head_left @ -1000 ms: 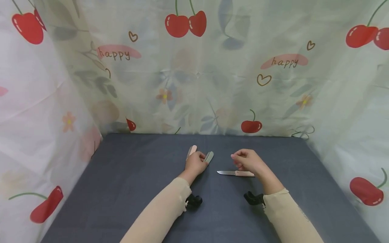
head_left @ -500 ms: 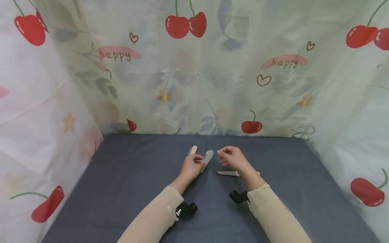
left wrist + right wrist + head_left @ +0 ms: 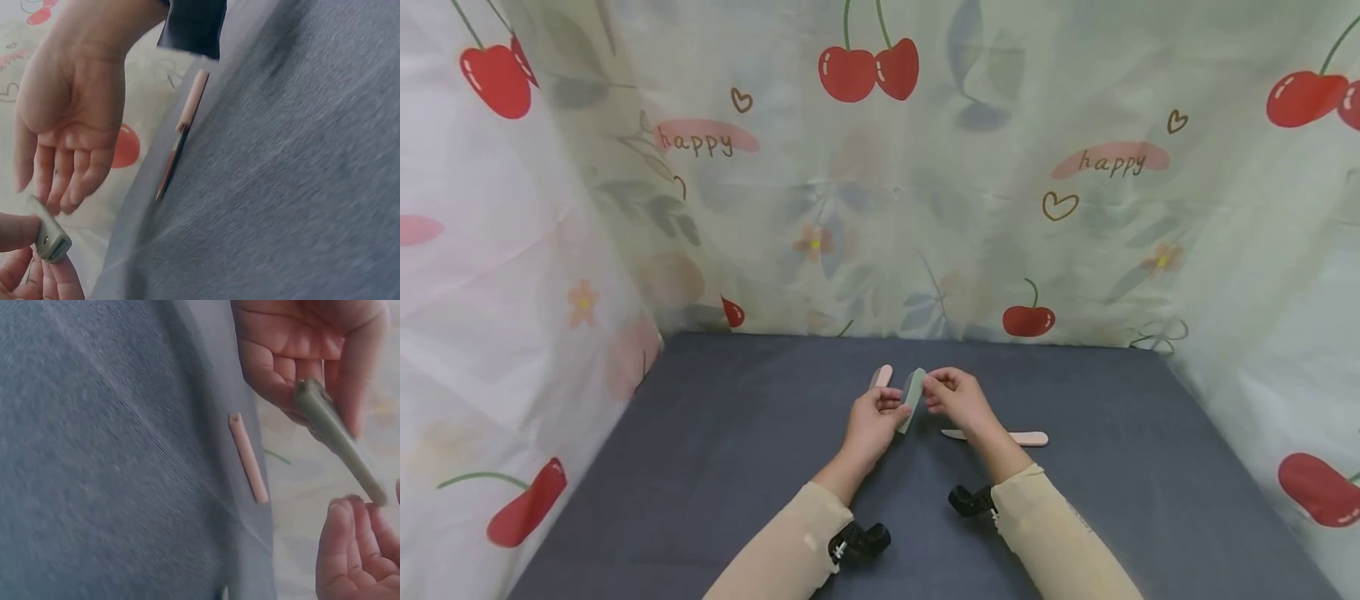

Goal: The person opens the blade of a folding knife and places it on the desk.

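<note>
My left hand [image 3: 870, 423] holds a folded pocket knife [image 3: 915, 395] with a pale green handle, raised over the table and pinched near its lower end. In the left wrist view, the thumb lies across the handle [image 3: 51, 239]. At the far end of this knife is my right hand [image 3: 958, 398], its fingers loosely bent and its thumb apart from them. In the right wrist view, those fingertips [image 3: 353, 506] are beside the handle's tip; whether they touch it I cannot tell.
A folded pink knife [image 3: 883, 375] lies behind my left hand. Under my right forearm lies a knife with a pink handle [image 3: 1032, 438], blade out to the left. A dark grey cloth [image 3: 737, 442] covers the table; a cherry-print curtain [image 3: 880, 192] encloses it.
My left hand has lifted the green knife off its place beside the folded pink one. My right hand has moved left to that knife's far end.
</note>
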The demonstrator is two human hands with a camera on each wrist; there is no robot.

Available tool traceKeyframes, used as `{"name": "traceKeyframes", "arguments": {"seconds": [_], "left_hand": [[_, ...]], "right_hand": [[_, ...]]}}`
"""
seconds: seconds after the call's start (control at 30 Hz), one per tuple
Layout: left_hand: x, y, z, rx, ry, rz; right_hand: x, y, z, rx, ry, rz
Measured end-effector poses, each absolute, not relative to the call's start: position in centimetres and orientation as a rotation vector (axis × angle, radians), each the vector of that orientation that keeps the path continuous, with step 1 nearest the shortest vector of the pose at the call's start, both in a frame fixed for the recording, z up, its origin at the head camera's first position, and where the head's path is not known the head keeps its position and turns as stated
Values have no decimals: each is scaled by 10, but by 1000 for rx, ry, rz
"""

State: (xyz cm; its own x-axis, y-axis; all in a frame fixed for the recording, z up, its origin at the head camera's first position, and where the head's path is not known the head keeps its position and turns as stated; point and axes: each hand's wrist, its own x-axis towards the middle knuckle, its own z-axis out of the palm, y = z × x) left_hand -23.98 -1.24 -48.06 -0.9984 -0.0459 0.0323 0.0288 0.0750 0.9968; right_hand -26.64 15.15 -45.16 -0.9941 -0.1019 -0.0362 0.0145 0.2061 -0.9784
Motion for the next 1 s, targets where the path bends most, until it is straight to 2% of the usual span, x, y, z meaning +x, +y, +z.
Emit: {"name": "traceKeyframes", "arguments": {"seconds": [0.37, 0.73, 1.0], "left_hand": [[-234, -11, -484, -35, -2289, -2071], [-234, -23, -487, -262, -2437, -1872], [-233, -27, -486, -322, -2492, -1777]], "right_hand": [[-263, 144, -460, -150, 2259, -1998], [-259, 142, -468, -294, 2148, -1963], [-257, 141, -470, -331, 2141, -1945]]}}
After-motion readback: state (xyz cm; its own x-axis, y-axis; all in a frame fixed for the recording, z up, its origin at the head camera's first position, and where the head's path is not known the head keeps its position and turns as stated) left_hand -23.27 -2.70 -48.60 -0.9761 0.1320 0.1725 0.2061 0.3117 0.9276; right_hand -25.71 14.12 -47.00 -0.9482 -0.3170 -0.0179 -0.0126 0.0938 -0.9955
